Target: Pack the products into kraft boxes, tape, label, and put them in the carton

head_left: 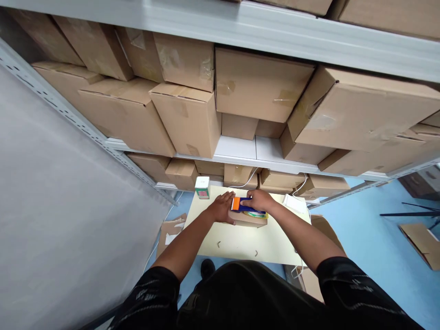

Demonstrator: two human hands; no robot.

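Left hand: the left hand [222,208] is mostly open, thumb apart from the fingers, laid against the left end of the box; how firmly it presses, I cannot tell.
Right hand: the right hand [259,200] is closed around the handle side of the dispenser, fingers curled; the grip's underside is hidden.
Dispenser: a blue and orange plastic tape dispenser [236,204] lies over the top of the box, its orange end with a pale toothed edge pointing towards the left hand. A tape roll with a green and white core [255,214] sits at its near side.
Box: a small brown cardboard box [249,221] rests on the pale cream table [233,243], between the forearms.
Around it: a green and white carton [202,189] stands at the table's far left corner; a flat white object [294,203] lies towards the far right.
Slip risk: the light-looking box could slide or turn if the dispenser pushes sideways harder than the left hand braces.
Finger risk: the toothed edge is right beside the left fingers, so a skid leftwards could nick them.
Tape risk: a tilted dispenser or uneven pull could make tape wrinkle, run crooked or tear early; whether any is stuck down cannot be seen.
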